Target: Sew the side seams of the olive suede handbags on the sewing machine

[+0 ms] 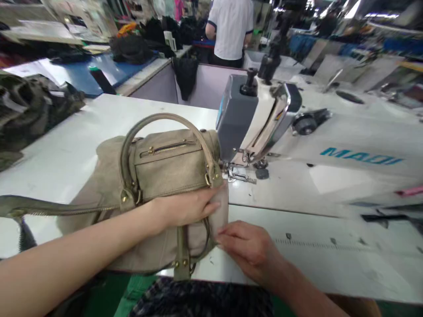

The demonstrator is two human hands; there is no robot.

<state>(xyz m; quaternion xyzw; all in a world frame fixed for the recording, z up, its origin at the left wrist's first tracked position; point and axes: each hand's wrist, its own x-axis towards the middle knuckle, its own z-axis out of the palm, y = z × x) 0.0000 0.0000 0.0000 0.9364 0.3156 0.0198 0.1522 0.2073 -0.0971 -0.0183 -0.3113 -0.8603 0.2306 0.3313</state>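
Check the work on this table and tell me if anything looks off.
One oddity: a zipper-edged strip juts from the bag leftward over the white table instead of lying along the body, so it looks loose or unfastened. Nothing else plainly stands out as spilled or damaged.

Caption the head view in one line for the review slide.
The left hand lies on an olive handbag beside a sewing machine, the right hand touching the bag's edge.
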